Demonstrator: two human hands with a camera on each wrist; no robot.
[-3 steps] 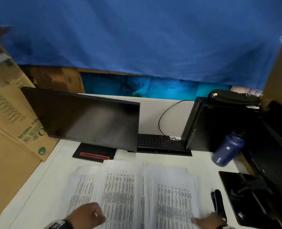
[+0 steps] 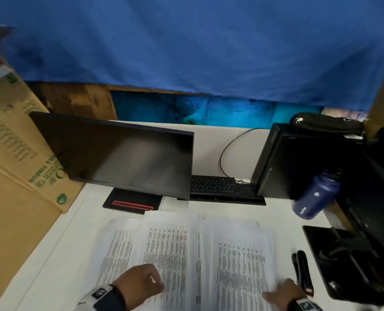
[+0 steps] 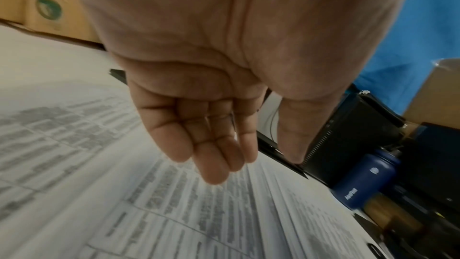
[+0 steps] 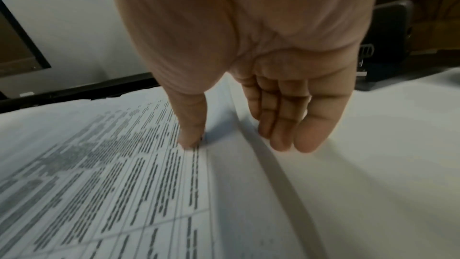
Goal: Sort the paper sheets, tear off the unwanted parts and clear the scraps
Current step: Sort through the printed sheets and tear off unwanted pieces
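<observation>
Printed paper sheets lie fanned out on the white desk: a left sheet [image 2: 117, 248], a middle sheet [image 2: 166, 250] and a right sheet [image 2: 240, 261]. My left hand [image 2: 141, 281] hovers over the middle sheet near the front edge. In the left wrist view the left hand [image 3: 254, 166] has relaxed, nearly straight fingers and holds nothing. My right hand [image 2: 278, 292] is at the right sheet's near right corner. In the right wrist view the right hand [image 4: 236, 143] presses its thumb tip [image 4: 190, 141] on the printed sheet [image 4: 124, 174], while the fingers [image 4: 293, 137] reach past the sheet's right edge.
A dark monitor [image 2: 123, 158], keyboard [image 2: 213, 185] and black computer tower [image 2: 287, 162] stand behind the sheets. A blue bottle [image 2: 314, 196], a black stapler-like tool [image 2: 302, 270] and a black stand [image 2: 334, 261] are at the right. Cardboard boxes [image 2: 18, 153] line the left side.
My left hand has shifted a little to the right over the sheets. The right hand stays about where it was.
</observation>
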